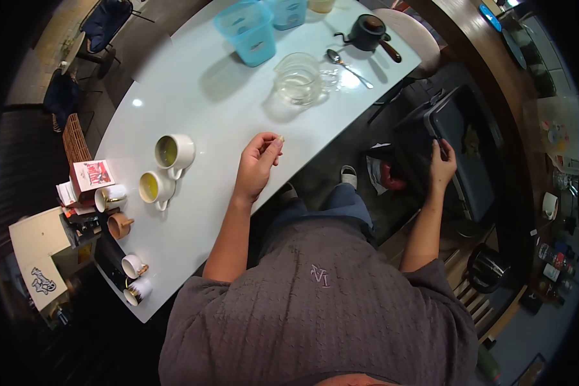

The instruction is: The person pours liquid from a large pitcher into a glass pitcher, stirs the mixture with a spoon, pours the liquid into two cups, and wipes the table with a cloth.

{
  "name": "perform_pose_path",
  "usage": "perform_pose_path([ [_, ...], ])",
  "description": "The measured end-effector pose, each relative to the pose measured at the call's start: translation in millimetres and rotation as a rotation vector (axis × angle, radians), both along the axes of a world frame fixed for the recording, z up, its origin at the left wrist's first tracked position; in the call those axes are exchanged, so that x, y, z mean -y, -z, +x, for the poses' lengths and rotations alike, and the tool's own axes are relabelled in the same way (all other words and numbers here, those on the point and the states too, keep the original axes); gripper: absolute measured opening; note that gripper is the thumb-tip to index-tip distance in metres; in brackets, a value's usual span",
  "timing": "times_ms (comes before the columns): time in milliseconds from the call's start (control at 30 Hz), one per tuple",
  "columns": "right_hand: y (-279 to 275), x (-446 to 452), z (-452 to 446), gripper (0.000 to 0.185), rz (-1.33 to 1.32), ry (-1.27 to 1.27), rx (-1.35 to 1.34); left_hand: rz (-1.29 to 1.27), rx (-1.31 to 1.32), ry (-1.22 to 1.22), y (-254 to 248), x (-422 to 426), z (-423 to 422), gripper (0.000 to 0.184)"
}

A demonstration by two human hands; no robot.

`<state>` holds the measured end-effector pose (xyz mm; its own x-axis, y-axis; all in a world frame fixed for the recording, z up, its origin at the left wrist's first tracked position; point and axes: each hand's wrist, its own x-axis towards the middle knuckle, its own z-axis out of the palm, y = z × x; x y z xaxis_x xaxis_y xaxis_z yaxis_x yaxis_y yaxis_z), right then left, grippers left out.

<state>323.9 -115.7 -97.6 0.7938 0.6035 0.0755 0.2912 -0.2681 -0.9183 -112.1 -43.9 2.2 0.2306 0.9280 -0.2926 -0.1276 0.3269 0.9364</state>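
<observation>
Over the front edge of the white table (222,122), my left hand (258,167) is closed, its thumb and fingers pinched on something small and pale that I cannot make out. To the right, my right hand (442,168) has its thumb and fingertips closed on the near edge of a dark open bin (464,122). A clear glass jug (298,80) stands on the table beyond my left hand. Left of that hand are two white cups (183,151) (164,188) with yellow-green liquid inside.
Blue plastic containers (254,38), a spoon (349,68) and a small black pot (367,33) with a wooden handle stand at the back. Several more cups and a red-and-white box (93,174) line the left edge. A bag (381,168) lies on the floor beside the bin.
</observation>
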Motion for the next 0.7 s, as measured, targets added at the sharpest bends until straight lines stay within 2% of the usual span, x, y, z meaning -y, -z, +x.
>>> perform_pose_path([
  [67, 1, 4, 50, 0.040, -0.138, 0.096, 0.144, 0.045, -0.068, 0.027, -4, -13, 33, 0.022],
  [100, 2, 6, 76, 0.051, -0.296, 0.128, 0.220, 0.072, -0.096, 0.054, -5, -19, 51, 0.027],
  [133, 8, 6, 100, 0.051, -0.296, 0.122, 0.213, 0.072, -0.104, 0.049, -8, -24, 70, 0.027],
  [200, 27, 6, 143, 0.059, -0.578, 0.287, 0.608, 0.071, -0.104, 0.014, -14, -31, 106, 0.028],
  [233, 34, 7, 168, 0.067, -0.554, 0.210, 0.616, 0.070, -0.106, 0.017, -14, -35, 123, 0.028],
  [267, 46, 7, 185, 0.067, -0.554, 0.201, 0.606, 0.070, -0.117, 0.012, -14, -38, 139, 0.028],
  [333, 41, -3, 196, 0.074, -0.648, 0.285, 0.671, 0.039, -0.165, 0.018, -15, -44, 167, 0.026],
  [367, 41, -7, 208, 0.081, -0.780, 0.231, 0.503, 0.039, -0.173, 0.017, -9, -48, 179, 0.026],
  [433, 53, -15, 218, 0.083, -0.872, 0.232, 0.464, 0.088, -0.463, -0.043, 9, -64, 198, 0.029],
  [467, 58, -15, 222, 0.084, -0.966, 0.234, 0.436, 0.080, -0.461, -0.043, 15, -72, 207, 0.029],
  [533, 62, -12, 229, 0.084, -0.931, 0.187, 0.442, 0.242, -0.891, -0.110, 23, -90, 223, 0.035],
  [567, 64, -11, 227, 0.083, -0.883, 0.189, 0.488, 0.175, -0.958, -0.094, 25, -97, 229, 0.047],
  [600, 62, -12, 226, 0.081, -0.833, 0.193, 0.534, 0.172, -0.951, -0.096, 28, -101, 237, 0.047],
  [667, 53, -11, 228, 0.074, -0.810, 0.149, 0.539, 0.167, -1.173, -0.173, 32, -105, 253, 0.042],
  [700, 50, -11, 230, 0.071, -0.820, 0.104, 0.522, 0.157, -1.200, -0.177, 33, -106, 257, 0.040],
])
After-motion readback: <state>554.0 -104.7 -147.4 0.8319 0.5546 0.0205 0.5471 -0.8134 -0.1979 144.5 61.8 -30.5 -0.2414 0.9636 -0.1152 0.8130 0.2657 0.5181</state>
